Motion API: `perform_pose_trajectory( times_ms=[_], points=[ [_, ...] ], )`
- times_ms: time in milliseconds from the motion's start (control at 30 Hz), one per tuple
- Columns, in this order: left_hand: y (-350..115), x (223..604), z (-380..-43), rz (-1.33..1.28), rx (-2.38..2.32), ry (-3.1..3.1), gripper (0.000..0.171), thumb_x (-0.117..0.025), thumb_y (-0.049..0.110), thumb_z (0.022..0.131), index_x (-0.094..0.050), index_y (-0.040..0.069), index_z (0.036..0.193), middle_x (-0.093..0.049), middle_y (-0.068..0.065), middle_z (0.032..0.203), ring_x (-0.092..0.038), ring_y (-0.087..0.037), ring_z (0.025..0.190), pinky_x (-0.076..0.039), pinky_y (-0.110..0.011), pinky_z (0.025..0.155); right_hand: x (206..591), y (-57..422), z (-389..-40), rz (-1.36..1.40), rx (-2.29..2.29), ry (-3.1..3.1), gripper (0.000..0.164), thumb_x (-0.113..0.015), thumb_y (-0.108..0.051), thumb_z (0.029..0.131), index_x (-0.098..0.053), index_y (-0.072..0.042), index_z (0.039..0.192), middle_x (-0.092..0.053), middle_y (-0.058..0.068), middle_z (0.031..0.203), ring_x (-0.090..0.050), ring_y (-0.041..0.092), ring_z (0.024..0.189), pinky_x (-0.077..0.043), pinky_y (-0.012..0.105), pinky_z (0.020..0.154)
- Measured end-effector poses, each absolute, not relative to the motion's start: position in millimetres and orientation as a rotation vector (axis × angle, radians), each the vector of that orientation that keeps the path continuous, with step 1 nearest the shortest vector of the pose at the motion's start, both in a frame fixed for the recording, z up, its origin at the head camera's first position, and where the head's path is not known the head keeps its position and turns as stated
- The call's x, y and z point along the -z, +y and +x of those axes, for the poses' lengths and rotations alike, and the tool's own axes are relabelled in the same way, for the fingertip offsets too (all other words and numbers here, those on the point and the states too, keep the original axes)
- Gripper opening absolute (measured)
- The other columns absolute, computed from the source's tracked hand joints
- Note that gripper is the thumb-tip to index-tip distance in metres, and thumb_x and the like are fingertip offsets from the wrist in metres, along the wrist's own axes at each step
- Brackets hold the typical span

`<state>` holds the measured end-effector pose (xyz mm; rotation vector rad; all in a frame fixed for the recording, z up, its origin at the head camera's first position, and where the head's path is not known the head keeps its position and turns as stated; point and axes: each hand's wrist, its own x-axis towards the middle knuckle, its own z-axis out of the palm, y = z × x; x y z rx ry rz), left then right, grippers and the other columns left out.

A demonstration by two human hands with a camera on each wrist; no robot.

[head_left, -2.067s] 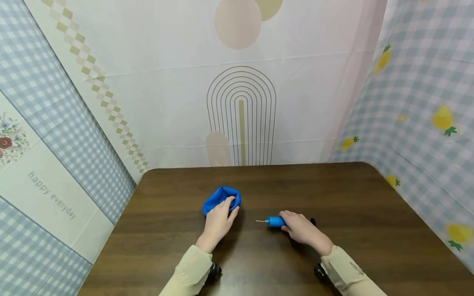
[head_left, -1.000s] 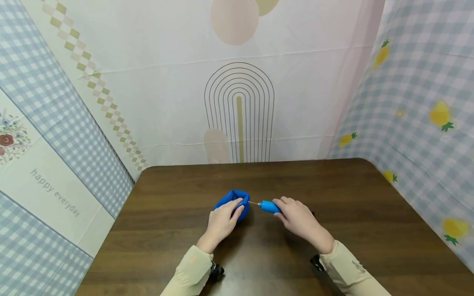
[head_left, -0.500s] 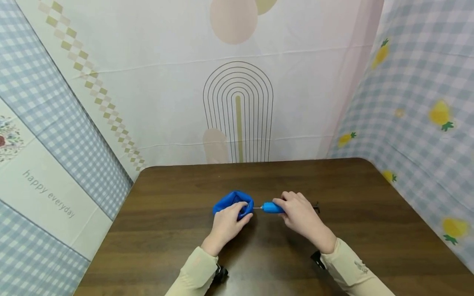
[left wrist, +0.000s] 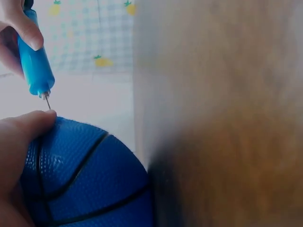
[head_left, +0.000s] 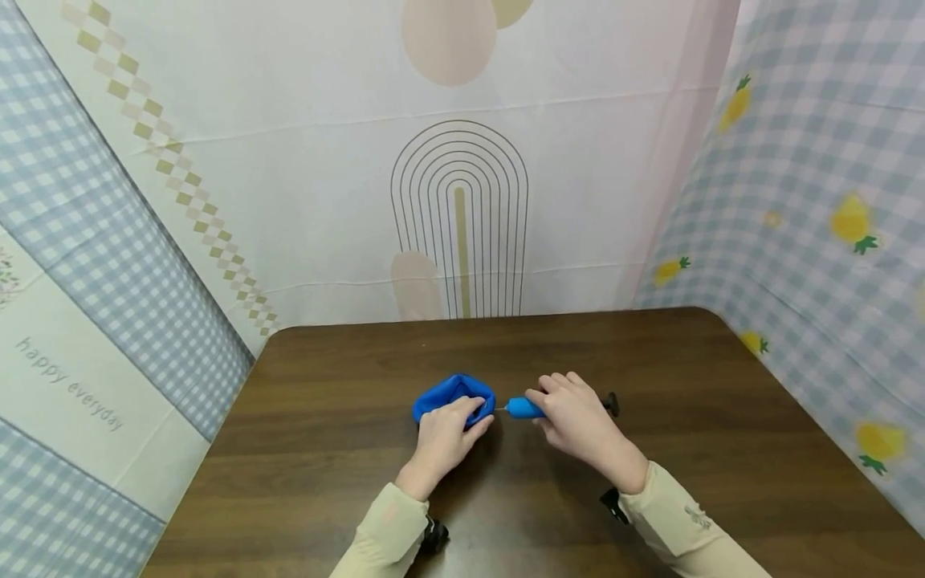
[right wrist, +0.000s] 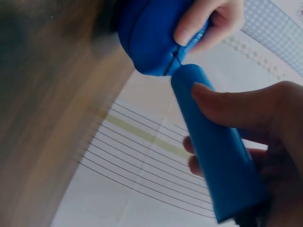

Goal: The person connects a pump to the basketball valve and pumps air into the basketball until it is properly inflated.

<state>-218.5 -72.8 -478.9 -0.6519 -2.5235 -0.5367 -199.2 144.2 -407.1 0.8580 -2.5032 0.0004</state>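
Note:
A deflated blue basketball (head_left: pixel 432 399), caved in at the top, sits on the table. My left hand (head_left: pixel 444 437) pinches its right side, fingers inside the hollow and thumb outside. In the left wrist view, black seams cross the pebbled ball (left wrist: pixel 99 175). My right hand (head_left: pixel 578 421) grips a blue hand pump (head_left: pixel 523 408) whose black handle (head_left: pixel 613 404) sticks out to the right. The pump's thin needle (left wrist: pixel 48 101) meets the ball beside the left thumb; its tip is hidden. In the right wrist view, the barrel (right wrist: pixel 213 146) lies between thumb and fingers, close to the ball.
The dark wooden table (head_left: pixel 347 353) has rounded far corners. A white patterned cloth (head_left: pixel 325 201) hangs behind it, with checked cloths (head_left: pixel 795 241) at the sides. Black straps with cameras (head_left: pixel 435 534) sit at both wrists.
The left hand has shifted the ball to the right. The right hand has brought the pump left to the ball, and less of the needle shows between them than before.

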Motion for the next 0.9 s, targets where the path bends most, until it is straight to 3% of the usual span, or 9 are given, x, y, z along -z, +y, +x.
perform_pose_trajectory(
  times_ms=[200,533,900],
  points=[
    [-77.4,477.6,-224.0,-0.698,0.577,-2.497,0.028,-0.069,0.032,0.089,-0.072,0.013,0.110,-0.075,-0.002,0.101,-0.072,-0.016,0.077,-0.058,-0.032,0.070,415.2,136.5,-201.7,0.831,0.035,-2.398,0.026,-0.086,-0.025,0.069,-0.071,-0.010,0.086,-0.061,0.002,0.075,-0.056,0.016,0.069,-0.044,0.030,0.065],
    [-76.1,484.5,-220.8,-0.713,0.568,-2.401,0.019,-0.072,0.033,0.087,-0.076,0.020,0.100,-0.074,0.005,0.086,-0.068,-0.009,0.067,-0.052,-0.024,0.057,416.7,127.7,-200.4,0.840,0.163,-2.381,0.022,-0.082,-0.028,0.070,-0.070,-0.010,0.075,-0.062,0.001,0.069,-0.057,0.017,0.063,-0.047,0.029,0.061],
    [-74.0,486.2,-229.0,-0.692,0.607,-2.366,0.019,-0.075,0.032,0.083,-0.079,0.019,0.096,-0.075,0.005,0.084,-0.068,-0.009,0.066,-0.050,-0.022,0.055,416.5,122.9,-203.5,0.811,0.146,-2.455,0.023,-0.080,-0.028,0.072,-0.065,-0.011,0.067,-0.058,-0.001,0.061,-0.054,0.014,0.055,-0.046,0.025,0.055]
  ],
)
